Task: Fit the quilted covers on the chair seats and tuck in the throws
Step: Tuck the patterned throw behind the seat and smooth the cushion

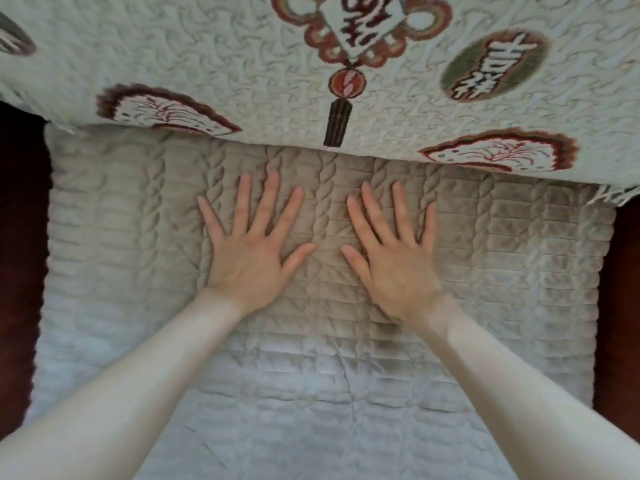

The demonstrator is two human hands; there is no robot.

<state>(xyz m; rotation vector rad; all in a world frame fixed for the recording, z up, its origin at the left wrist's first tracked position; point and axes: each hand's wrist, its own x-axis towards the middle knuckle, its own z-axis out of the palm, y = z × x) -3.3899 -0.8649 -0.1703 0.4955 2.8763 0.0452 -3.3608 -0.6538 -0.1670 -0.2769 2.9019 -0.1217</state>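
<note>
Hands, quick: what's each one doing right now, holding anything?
Left hand: open, fingers spread, palm flat on the quilted cover, holding nothing.
Right hand: open, fingers spread, also flat on the quilted cover, holding nothing.

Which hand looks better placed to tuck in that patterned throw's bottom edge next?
Probably the right hand, narrowly. Both hands lie flat on the quilted cover, but the throw sags lower on that side, closer to it than to the left hand.
</note>
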